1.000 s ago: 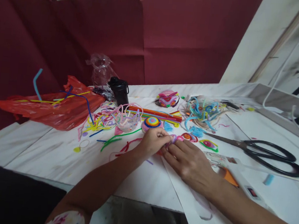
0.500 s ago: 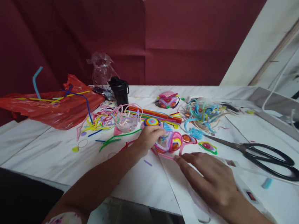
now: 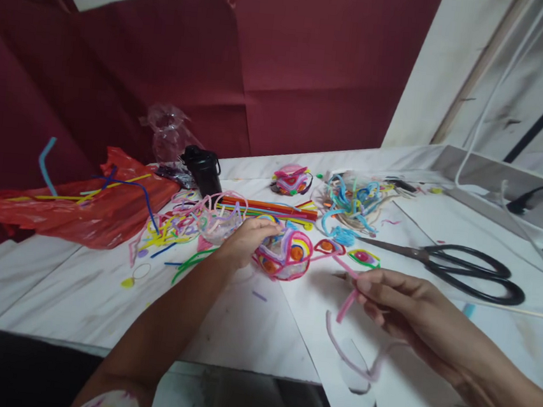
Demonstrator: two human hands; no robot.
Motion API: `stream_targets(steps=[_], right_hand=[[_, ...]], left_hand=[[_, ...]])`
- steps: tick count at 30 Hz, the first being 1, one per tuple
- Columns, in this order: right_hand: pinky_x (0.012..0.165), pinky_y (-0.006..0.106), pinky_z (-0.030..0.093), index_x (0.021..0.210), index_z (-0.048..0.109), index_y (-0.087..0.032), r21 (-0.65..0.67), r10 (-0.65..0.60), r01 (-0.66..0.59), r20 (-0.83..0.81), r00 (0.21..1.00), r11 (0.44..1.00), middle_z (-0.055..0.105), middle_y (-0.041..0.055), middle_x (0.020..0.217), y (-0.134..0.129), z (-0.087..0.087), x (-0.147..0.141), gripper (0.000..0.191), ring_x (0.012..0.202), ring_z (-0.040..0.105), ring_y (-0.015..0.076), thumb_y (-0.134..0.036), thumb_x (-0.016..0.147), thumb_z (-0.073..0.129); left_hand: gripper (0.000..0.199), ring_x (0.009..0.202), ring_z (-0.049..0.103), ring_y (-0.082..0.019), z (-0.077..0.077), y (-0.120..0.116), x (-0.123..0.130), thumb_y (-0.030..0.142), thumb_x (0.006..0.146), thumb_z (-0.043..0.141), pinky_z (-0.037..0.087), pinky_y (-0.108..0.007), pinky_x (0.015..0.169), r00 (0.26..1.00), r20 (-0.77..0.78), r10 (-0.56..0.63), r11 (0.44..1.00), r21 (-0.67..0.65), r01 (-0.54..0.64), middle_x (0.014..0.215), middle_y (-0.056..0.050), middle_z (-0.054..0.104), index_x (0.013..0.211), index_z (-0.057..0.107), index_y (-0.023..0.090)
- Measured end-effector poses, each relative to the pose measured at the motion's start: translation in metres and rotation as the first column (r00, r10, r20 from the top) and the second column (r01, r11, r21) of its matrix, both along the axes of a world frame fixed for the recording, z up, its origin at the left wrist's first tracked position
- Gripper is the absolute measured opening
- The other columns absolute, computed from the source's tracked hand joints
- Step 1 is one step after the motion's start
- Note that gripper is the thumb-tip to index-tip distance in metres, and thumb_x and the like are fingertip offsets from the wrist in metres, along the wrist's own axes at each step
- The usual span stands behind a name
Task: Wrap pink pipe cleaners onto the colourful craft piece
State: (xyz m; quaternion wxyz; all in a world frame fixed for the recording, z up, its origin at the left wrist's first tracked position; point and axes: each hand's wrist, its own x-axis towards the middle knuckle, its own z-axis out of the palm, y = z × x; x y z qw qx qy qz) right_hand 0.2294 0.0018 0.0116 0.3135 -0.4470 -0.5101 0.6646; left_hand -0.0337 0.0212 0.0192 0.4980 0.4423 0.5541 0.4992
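Observation:
My left hand (image 3: 247, 241) is closed on the near-left side of a round, colourful craft piece (image 3: 295, 257) built of coiled fuzzy strips, with orange and yellow swirls inside pink outlines. Its fingertips are partly hidden behind the piece. To the right, my right hand (image 3: 396, 302) pinches a pink pipe cleaner (image 3: 348, 307) between thumb and fingers; one end hangs down and the other runs up toward the craft piece. Just behind lie two small eye-shaped coils, one red-edged (image 3: 329, 247) and one green-edged (image 3: 365, 258). A mauve strip (image 3: 350, 358) curves below my right hand.
Large black-handled scissors (image 3: 476, 269) lie at right. A tangle of blue strips (image 3: 353, 198), a second coiled piece (image 3: 291, 181) and long straight pipe cleaners (image 3: 275, 210) sit behind. A black bottle (image 3: 203, 170) and red plastic bag (image 3: 121, 214) stand left; a white cable (image 3: 481, 121) hangs right.
My right hand has lifted off the table and now grips the pink pipe cleaner, raising its end. My left hand stays on the craft piece. The whole view has shifted slightly.

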Motion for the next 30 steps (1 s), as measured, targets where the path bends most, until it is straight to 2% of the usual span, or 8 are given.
stream_targets(steps=[5, 10, 13, 16, 19, 22, 25, 30], right_hand=[[0.042, 0.019, 0.023, 0.066, 0.065, -0.016, 0.015, 0.172, -0.174, 0.093, 0.981, 0.985, 0.052, -0.0020, 0.053, -0.002, -0.017, -0.003, 0.037, 0.044, 0.037, 0.0064, -0.052, 0.068, 0.075], [0.041, 0.021, 0.026, 0.062, 0.062, -0.017, 0.193, 0.205, -0.253, 0.237, 0.950, 0.948, 0.049, -0.0035, 0.044, -0.007, -0.033, -0.013, 0.031, 0.040, 0.038, 0.0086, -0.046, 0.072, 0.065], [0.044, 0.023, 0.034, 0.064, 0.065, -0.017, 0.424, 0.088, -0.277, 0.414, 0.906, 0.862, 0.058, 0.0000, 0.050, -0.014, -0.036, -0.017, 0.024, 0.045, 0.048, 0.0126, -0.036, 0.077, 0.056], [0.051, 0.027, 0.043, 0.092, 0.073, -0.017, 0.625, -0.090, -0.301, 0.514, 0.853, 0.720, 0.069, 0.0036, 0.064, -0.022, -0.036, -0.017, 0.027, 0.054, 0.060, 0.0174, -0.027, 0.083, 0.049], [0.054, 0.029, 0.047, 0.110, 0.068, -0.015, 0.731, -0.222, -0.277, 0.506, 0.834, 0.623, 0.074, 0.0068, 0.077, -0.027, -0.033, -0.004, 0.035, 0.057, 0.064, 0.0179, -0.025, 0.089, 0.043], [0.055, 0.028, 0.049, 0.106, 0.068, -0.017, 0.817, -0.414, -0.190, 0.459, 0.786, 0.545, 0.074, 0.0078, 0.084, -0.024, -0.028, 0.027, 0.031, 0.059, 0.066, 0.0178, -0.028, 0.091, 0.043], [0.054, 0.031, 0.048, 0.099, 0.068, -0.018, 0.802, -0.549, -0.188, 0.538, 0.639, 0.567, 0.073, 0.0067, 0.076, -0.014, -0.029, 0.066, 0.028, 0.057, 0.066, 0.0200, -0.034, 0.089, 0.048], [0.054, 0.031, 0.049, 0.101, 0.067, -0.019, 0.667, -0.444, -0.284, 0.698, 0.562, 0.689, 0.074, 0.0086, 0.083, -0.002, -0.046, 0.090, 0.033, 0.063, 0.068, 0.0223, -0.044, 0.083, 0.057]], left_hand=[[0.025, 0.053, 0.049, -0.009, -0.001, -0.003, 0.001, 0.034, 0.059, 0.076, 0.037, -0.022, 0.053, 0.999, -0.040, -0.028, 1.000, -0.007, 0.028, 0.058, 0.000, 0.057, 0.060, 0.065, 0.012], [0.030, 0.058, 0.052, -0.010, -0.004, -0.007, 0.004, 0.041, 0.060, 0.078, 0.039, -0.023, 0.058, 0.998, -0.053, -0.040, 0.999, 0.006, 0.041, 0.064, -0.001, 0.059, 0.066, 0.068, 0.013], [0.037, 0.062, 0.054, -0.011, -0.005, -0.009, 0.007, 0.042, 0.057, 0.080, 0.039, -0.023, 0.059, 0.996, -0.060, -0.064, 0.998, 0.022, 0.065, 0.071, -0.002, 0.063, 0.079, 0.071, 0.013], [0.041, 0.062, 0.055, -0.011, -0.007, -0.009, 0.008, 0.040, 0.058, 0.081, 0.039, -0.022, 0.059, 0.995, -0.090, -0.046, 0.995, 0.082, 0.053, 0.071, -0.001, 0.063, 0.087, 0.070, 0.014], [0.035, 0.059, 0.053, -0.009, -0.010, -0.007, 0.007, 0.038, 0.061, 0.080, 0.038, -0.020, 0.058, 0.997, -0.077, -0.021, 0.990, 0.138, 0.032, 0.064, 0.003, 0.059, 0.085, 0.065, 0.016], [0.030, 0.053, 0.047, -0.008, -0.012, -0.006, 0.006, 0.035, 0.064, 0.078, 0.034, -0.018, 0.054, 0.996, -0.088, -0.004, 0.988, 0.156, 0.017, 0.057, 0.007, 0.052, 0.079, 0.058, 0.019], [0.025, 0.051, 0.045, -0.007, -0.013, -0.006, 0.005, 0.035, 0.069, 0.074, 0.032, -0.018, 0.052, 0.993, -0.114, -0.013, 0.985, 0.167, 0.032, 0.056, 0.007, 0.051, 0.078, 0.057, 0.020], [0.023, 0.060, 0.052, -0.010, -0.010, -0.010, 0.004, 0.037, 0.072, 0.073, 0.038, -0.020, 0.059, 0.986, -0.153, -0.063, 0.983, 0.160, 0.088, 0.066, 0.002, 0.060, 0.082, 0.064, 0.018]])
